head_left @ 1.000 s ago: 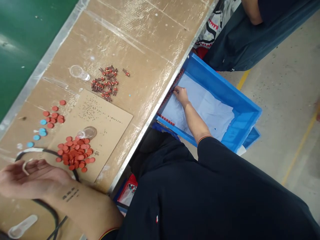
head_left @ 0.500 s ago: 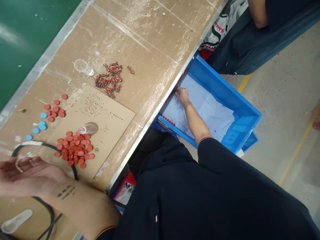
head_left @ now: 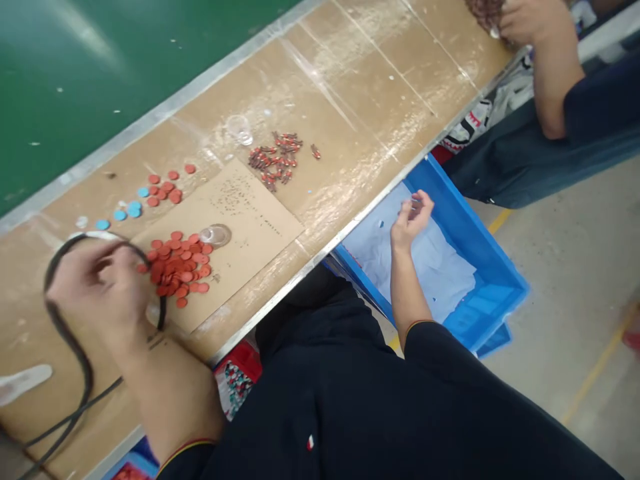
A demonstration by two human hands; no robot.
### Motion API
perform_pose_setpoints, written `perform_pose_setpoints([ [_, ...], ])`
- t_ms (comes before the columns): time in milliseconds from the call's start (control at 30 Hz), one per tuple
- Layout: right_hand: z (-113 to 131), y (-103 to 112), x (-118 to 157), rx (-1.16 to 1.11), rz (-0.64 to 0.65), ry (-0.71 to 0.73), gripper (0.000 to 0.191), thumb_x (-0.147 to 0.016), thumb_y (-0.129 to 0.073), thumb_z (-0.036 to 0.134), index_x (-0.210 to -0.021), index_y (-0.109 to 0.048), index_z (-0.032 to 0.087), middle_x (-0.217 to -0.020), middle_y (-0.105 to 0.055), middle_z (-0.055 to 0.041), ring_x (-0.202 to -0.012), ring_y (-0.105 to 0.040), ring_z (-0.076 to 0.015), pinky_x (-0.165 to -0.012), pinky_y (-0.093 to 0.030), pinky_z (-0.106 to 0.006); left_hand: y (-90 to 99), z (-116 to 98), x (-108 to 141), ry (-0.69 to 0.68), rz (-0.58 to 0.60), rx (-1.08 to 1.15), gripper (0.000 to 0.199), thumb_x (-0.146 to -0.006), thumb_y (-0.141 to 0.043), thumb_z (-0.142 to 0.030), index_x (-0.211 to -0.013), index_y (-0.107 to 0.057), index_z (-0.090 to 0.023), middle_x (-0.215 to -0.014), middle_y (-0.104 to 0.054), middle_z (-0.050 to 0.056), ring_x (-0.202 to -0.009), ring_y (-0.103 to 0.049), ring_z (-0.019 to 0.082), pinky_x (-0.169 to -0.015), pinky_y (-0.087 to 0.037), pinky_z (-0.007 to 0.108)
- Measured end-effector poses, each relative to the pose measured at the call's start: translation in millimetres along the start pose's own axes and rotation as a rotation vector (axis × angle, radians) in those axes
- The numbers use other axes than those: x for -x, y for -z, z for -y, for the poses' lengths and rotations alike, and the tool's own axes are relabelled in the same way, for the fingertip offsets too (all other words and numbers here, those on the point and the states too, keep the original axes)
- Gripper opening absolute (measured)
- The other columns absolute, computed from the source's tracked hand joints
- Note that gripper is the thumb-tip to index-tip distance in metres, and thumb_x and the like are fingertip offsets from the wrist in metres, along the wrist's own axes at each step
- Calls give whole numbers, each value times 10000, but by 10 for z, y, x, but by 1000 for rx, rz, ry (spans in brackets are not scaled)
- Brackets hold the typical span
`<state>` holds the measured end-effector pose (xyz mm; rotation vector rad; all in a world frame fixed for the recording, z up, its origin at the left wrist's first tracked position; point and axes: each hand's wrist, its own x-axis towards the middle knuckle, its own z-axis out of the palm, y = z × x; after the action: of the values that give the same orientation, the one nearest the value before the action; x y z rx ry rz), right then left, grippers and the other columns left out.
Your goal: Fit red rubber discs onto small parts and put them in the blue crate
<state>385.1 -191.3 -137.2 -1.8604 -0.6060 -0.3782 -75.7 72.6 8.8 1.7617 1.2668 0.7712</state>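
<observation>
Many red discs (head_left: 177, 267), worn workbench (head_left: 360, 153), blue crate (head_left: 493, 280), concrete floor (head_left: 565, 267)

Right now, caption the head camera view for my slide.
Left hand at a black cord near orange discs; right hand above a lined blue crate.

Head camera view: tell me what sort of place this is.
Probably a small-parts assembly workshop: a long, worn workbench holds sorted orange-red discs, a blue plastic crate sits below its edge, and a co-worker's hand works alongside.
</observation>
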Motion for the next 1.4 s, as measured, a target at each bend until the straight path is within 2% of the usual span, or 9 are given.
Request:
perform_pose_setpoints([
  [33, 207, -20, -59, -95, -12, 98, 391, -1050, -430, 494, -1339, -587, 284, -1193, -623, -70, -932, -678, -183, -729, -587, -343, -17, 27, 42, -54, -155, -97, 295, -780, -818, -532, -923, -778, -278, -827, -629, -20, -870, -538, 217, -842, -392, 360],
  [100, 638, -151, -169, -176, 69, 197, 323, -1063, -443, 484, -1253, -641, 314, -1155, -639, -40, -948, -687, -175, -765, -596, -341, -71, 80, 99, -116, -67, -183, 267, -749, -881, -414, -976, -829, -283, -965, -709, -18, -985, -579, 242, -983, -390, 399],
  [267, 1461, -805, -272, -130, 777, 580, 298, -1040, -527, 321, -1276, -704, 281, -1204, -723, -67, -1127, -691, -222, -1015, -582, -410, -144, 242, 76, -207, 13, -250, 189, -866, -804, -447, -944, -848, -281, -949, -741, -18, -959, -603, 239, -957, -420, 394],
  [367, 1684, -1092, -290, 34, 972, 601, 333, -1022, -518, 234, -1281, -727, 253, -1281, -722, -98, -1195, -660, -266, -1094, -539, -467, -153, 250, 79, -214, -13, -288, 203, -897, -748, -447, -916, -837, -266, -945, -754, -7, -944, -625, 249, -951, -459, 416],
  [800, 1931, -1162, -567, 298, 1226, 517, 161, -852, -650, 179, -920, -790, 221, -891, -755, -75, -891, -690, -269, -924, -558, -453, -259, 88, 111, -154, -52, -385, 195, -929, -593, -300, -947, -785, -269, -1021, -822, 54, -979, -740, 301, -997, -562, 484],
  [1000, 1959, -1160, -581, 239, 1241, 582, 197, -849, -641, 173, -980, -783, 209, -1010, -770, -111, -937, -705, -268, -928, -576, -453, -288, 69, 129, -199, -56, -242, 141, -894, -616, -232, -854, -749, -257, -1007, -805, 49, -988, -735, 279, -1016, -555, 475],
  [1133, 1979, -1165, -641, 239, 1347, 585, 320, -832, -646, 139, -1095, -799, 239, -960, -791, -64, -812, -697, -227, -874, -584, -428, -290, 23, 147, -225, -278, -71, 115, -937, -637, -270, -875, -734, -273, -997, -789, 34, -1001, -722, 249, -974, -559, 440],
  [1267, 1983, -1149, -725, 251, 1414, 631, 187, -797, -680, 134, -903, -792, 239, -854, -755, -46, -766, -681, -220, -831, -581, -436, -307, 116, 70, -208, -513, 297, 101, -935, -735, -362, -944, -723, -263, -934, -756, 15, -880, -705, 186, -840, -560, 377],
  [1400, 2020, -1089, -689, 69, 1317, 618, 109, -895, -647, 229, -863, -751, 236, -1010, -774, -87, -887, -728, -229, -786, -607, -413, -315, 278, -20, -178, -562, 693, 285, -904, -797, -502, -1017, -678, -269, -912, -725, -7, -752, -651, 125, -705, -519, 330],
])
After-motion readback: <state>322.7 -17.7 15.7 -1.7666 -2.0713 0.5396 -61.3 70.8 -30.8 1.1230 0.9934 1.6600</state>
